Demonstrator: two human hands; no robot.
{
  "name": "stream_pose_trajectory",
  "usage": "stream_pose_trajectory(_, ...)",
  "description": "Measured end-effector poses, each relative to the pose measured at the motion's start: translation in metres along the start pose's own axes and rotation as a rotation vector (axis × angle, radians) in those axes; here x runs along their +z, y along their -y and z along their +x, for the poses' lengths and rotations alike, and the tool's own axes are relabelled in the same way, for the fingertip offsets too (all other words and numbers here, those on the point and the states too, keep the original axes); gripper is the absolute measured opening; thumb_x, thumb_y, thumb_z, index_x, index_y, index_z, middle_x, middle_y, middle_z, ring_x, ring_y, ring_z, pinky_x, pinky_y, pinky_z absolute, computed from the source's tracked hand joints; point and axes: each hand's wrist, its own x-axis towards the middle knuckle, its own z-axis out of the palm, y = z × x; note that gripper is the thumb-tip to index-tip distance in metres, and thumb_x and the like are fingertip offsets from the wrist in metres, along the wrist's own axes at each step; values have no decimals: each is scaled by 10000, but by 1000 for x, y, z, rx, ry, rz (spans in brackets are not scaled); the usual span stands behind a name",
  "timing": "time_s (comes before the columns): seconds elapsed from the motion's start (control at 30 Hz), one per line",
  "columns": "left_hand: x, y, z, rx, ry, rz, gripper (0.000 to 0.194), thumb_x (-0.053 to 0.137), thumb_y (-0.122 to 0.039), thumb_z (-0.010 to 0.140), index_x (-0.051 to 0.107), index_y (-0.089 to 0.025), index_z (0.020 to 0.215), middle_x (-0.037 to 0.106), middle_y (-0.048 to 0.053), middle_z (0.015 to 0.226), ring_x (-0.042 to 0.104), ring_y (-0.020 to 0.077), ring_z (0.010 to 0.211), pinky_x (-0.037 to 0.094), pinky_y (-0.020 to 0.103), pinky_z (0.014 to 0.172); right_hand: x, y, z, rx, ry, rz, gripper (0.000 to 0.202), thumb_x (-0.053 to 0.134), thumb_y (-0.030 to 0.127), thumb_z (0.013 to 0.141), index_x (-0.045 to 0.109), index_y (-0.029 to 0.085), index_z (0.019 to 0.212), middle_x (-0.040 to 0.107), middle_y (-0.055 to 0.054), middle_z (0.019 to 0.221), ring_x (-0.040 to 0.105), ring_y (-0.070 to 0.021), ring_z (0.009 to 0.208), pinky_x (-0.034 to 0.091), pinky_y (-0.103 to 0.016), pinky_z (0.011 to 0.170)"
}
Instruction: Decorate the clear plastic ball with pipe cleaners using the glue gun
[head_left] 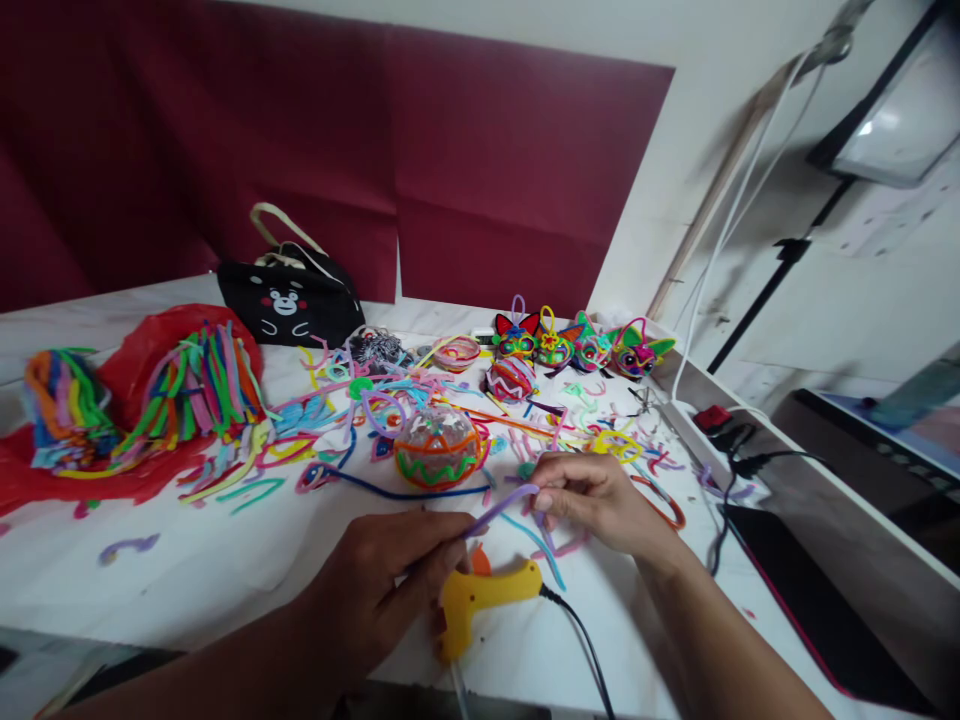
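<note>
A purple pipe cleaner (501, 508) stretches between my two hands above the table. My left hand (397, 575) pinches its near end between thumb and fingers. The fingertips of my right hand (589, 498) are closed on its far end, where it bends downward. Just below my left fingers lies a yellow hot glue gun (487, 592), its black cord running toward the front edge. Beyond my hands sits a clear round ball (438, 447) trimmed with orange and green pipe cleaners. A light blue pipe cleaner (534, 548) lies under the purple one.
Bundles of coloured pipe cleaners (199, 385) lie on red plastic at the left. Behind are a black bag (289, 300) and several fox-like pipe-cleaner faces (592, 345). Loose pieces litter the white table (247, 560). A power strip (705, 440) and black mat (817, 600) are at the right.
</note>
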Motion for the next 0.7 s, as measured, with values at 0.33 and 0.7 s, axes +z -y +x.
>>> stream_pose_trajectory(0.33,-12,-9,-7,-61,21,-80,236,493,-319,971,721,-264,995,683,-31,661,647,110,548,498,147,542,-1,1,1,17,43,-81,153,728,304,867,743,161,812,626,-5,708,572,-89,583,473,-196,551)
stream_pose_trajectory(0.7,-1,20,-14,-79,-78,-195,376,425,-278,1010,582,-351,1345,733,-42,807,582,52,507,475,126,546,9,-2,2,114,48,35,127,754,291,852,725,170,829,669,1,686,669,-104,579,540,-191,561)
